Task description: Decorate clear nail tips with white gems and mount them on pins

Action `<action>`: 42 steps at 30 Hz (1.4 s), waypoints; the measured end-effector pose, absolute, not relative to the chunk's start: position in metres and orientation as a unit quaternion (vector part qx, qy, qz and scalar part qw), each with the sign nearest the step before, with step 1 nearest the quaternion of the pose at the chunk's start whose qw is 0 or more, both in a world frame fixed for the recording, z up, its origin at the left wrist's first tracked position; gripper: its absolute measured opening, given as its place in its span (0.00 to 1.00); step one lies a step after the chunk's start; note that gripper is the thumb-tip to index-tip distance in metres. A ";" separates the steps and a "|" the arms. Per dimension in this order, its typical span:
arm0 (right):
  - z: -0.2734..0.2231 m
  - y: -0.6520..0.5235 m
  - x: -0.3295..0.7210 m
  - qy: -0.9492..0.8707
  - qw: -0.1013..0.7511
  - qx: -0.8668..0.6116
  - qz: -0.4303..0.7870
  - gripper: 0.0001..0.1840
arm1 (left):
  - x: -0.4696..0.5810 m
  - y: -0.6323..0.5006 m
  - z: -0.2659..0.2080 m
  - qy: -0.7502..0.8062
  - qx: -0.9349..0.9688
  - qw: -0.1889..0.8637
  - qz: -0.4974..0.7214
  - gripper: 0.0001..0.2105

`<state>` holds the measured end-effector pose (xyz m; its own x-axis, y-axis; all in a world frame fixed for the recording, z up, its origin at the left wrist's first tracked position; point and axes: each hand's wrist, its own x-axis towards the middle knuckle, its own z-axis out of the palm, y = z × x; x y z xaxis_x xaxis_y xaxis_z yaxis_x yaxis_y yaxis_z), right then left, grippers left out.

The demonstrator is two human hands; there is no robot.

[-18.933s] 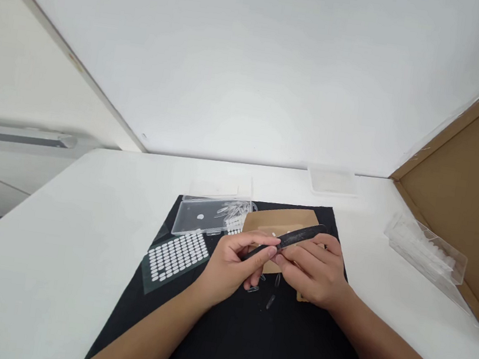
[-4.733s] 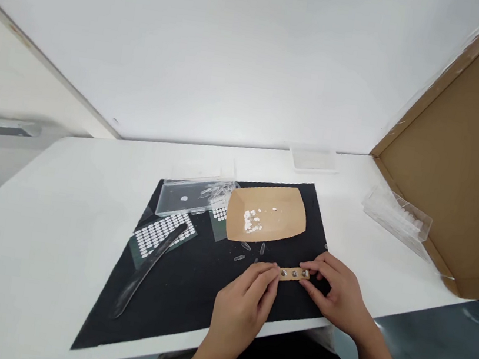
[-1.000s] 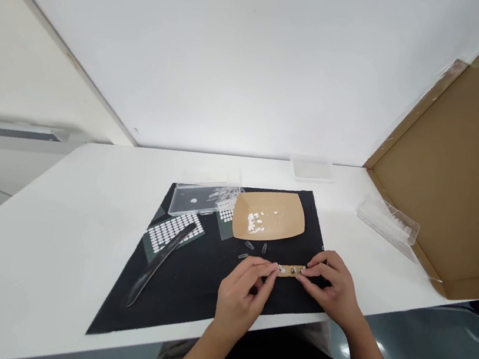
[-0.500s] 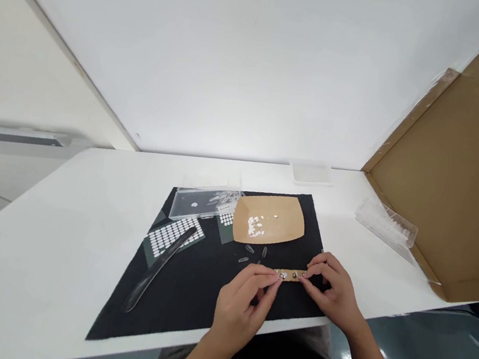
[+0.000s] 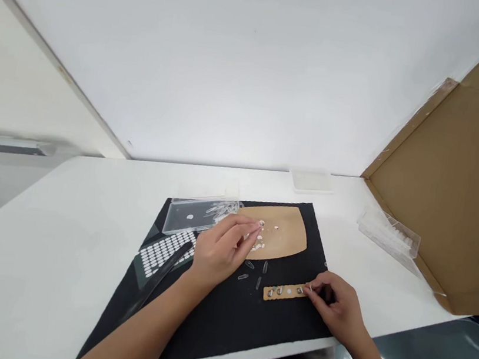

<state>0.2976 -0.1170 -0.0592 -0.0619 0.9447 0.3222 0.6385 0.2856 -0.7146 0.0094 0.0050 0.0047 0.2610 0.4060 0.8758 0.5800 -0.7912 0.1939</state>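
My left hand (image 5: 223, 248) is over the tan tray (image 5: 287, 239), thumb and fingers pinched on a small shiny round metal piece (image 5: 262, 223). White flakes (image 5: 259, 245) lie in the tray near those fingertips. At the right, my right hand (image 5: 335, 306) pinches the end of a narrow tan strip (image 5: 283, 293) on the black mat. The strip carries several small round metal pieces and a white dot (image 5: 289, 291). Clear nail tips (image 5: 265, 267) lie loose between the tray and the strip.
A clear box (image 5: 189, 217) with more nail tips stands left of the tray. Near it lie a sheet of white oval stickers (image 5: 162, 255) and a black nail file (image 5: 165, 267). Another clear box (image 5: 390, 233) and a cardboard panel (image 5: 447, 191) stand at the right.
My left hand has moved from the strip up and left to the tray, with the metal piece in its fingers. The strip now shows a white dot; my right hand stays at its end.
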 end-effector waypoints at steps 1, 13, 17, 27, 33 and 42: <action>-0.060 -0.117 0.298 -0.694 0.391 -0.571 0.200 0.06 | 0.007 0.005 -0.002 -0.311 -0.799 0.089 -0.506 0.06; -0.058 -0.114 0.302 -0.669 0.362 -0.597 0.255 0.08 | 0.005 0.003 -0.009 -0.313 -0.795 0.063 -0.516 0.09; -0.057 -0.115 0.302 -0.638 0.354 -0.606 0.316 0.10 | 0.007 0.000 -0.011 -0.305 -0.795 0.047 -0.523 0.08; -0.043 -0.105 0.300 -0.606 0.486 -0.573 0.260 0.08 | 0.013 -0.005 -0.015 -0.288 -0.791 -0.026 -0.540 0.09; 0.026 -0.041 0.275 -0.765 0.333 -0.504 0.225 0.16 | 0.021 -0.009 -0.007 -0.315 -0.749 -0.138 -0.567 0.06; 0.020 -0.001 0.233 -0.883 0.264 -0.378 0.087 0.20 | 0.021 -0.009 -0.009 -0.396 -0.660 -0.325 -0.549 0.04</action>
<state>0.2331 -0.0014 0.0203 -0.5744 0.7139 0.4006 0.6218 0.6987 -0.3536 0.0209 -0.0094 -0.0093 0.0833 0.8801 0.4673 0.1671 -0.4747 0.8642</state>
